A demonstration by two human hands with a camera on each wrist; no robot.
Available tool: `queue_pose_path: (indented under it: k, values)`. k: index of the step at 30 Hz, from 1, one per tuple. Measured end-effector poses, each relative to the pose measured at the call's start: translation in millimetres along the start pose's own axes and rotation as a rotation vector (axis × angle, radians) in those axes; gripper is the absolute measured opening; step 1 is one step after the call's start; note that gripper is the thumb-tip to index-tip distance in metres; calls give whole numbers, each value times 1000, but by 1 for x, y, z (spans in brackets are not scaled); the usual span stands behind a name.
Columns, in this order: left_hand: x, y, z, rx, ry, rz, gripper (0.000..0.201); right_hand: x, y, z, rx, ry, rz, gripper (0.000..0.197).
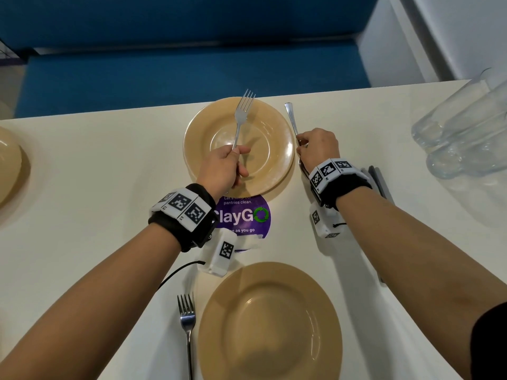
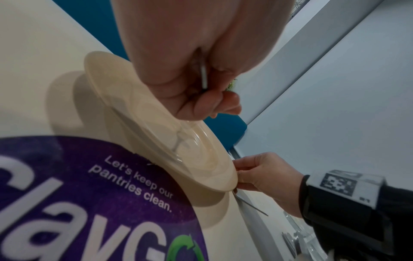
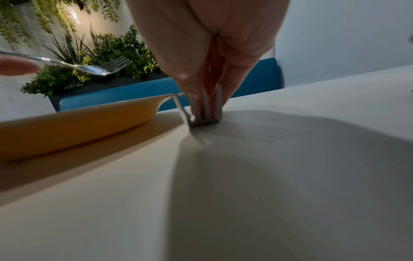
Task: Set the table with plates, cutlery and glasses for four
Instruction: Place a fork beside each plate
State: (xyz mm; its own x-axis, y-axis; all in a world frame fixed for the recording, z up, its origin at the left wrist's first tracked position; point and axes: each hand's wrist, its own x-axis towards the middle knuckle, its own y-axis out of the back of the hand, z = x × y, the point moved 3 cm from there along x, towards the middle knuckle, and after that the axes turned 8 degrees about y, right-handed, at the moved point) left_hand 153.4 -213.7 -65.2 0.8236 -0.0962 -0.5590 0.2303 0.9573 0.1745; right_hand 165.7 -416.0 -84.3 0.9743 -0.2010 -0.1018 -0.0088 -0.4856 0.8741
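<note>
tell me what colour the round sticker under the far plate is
Purple, with white lettering and a green arrow logo: the sticker shows best in the head view.

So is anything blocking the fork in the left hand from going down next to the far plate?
Nothing visible. The left hand holds the fork above the far plate, and the table to that plate's left looks bare.
</note>
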Motion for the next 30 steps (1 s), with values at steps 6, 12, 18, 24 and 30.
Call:
queue_pose_path:
  k: [6,12,18,24,30]
  values:
    - [-5,4,0,-2,-11,0,28,-3,3,-2,14,-22,-7,27]
    - [-11,13,-2,17,-12,25,30,-8,24,-15,143,-44,138,30]
    - [-24,55,-5,150,-94,181,24,-30,13,-109,220,313,170,29]
    - [-46,143,-13,421,-149,272,22,-79,-46,-211,19,697,-67,37]
    - [-71,264,-32,670,-132,196,27,-109,-104,-296,-174,579,-287,26]
